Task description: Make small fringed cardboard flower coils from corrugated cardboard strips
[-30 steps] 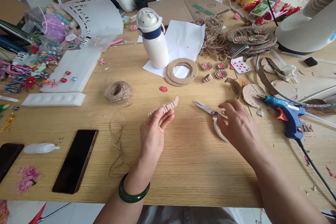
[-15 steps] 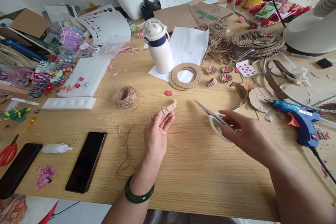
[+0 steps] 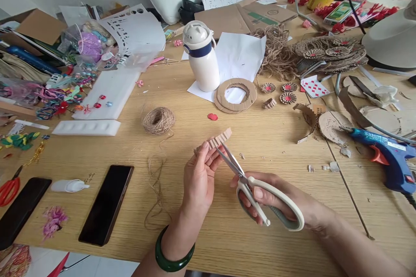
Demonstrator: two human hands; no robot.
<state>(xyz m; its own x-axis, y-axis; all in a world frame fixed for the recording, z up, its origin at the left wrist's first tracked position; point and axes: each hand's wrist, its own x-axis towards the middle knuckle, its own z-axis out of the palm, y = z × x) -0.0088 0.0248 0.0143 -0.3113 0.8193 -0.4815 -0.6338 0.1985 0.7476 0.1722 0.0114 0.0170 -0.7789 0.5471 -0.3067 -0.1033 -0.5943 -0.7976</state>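
A short strip of corrugated cardboard (image 3: pixel 220 139) is pinched between the thumb and fingers of my left hand (image 3: pixel 199 177), which wears a green bangle. My right hand (image 3: pixel 273 197) grips a pair of white-handled scissors (image 3: pixel 242 176) by the loops. The blades are parted and point up and left, their tips at the lower edge of the strip. Whether they touch it I cannot tell. Beyond the strip lie small red discs (image 3: pixel 212 117), and a twine ball (image 3: pixel 158 120) sits to the left.
A white bottle (image 3: pixel 203 58) stands behind cardboard rings (image 3: pixel 236 95). Pleated cardboard rosettes (image 3: pixel 287 97) lie right of them. At the right edge is a blue glue gun (image 3: pixel 386 156). Front left are a black phone (image 3: pixel 106 205) and a small white squeeze bottle (image 3: pixel 69 185).
My right hand has brought the scissors left and turned them, so the blades now open at the cardboard strip. My left hand still holds the strip, and the view has shifted slightly.
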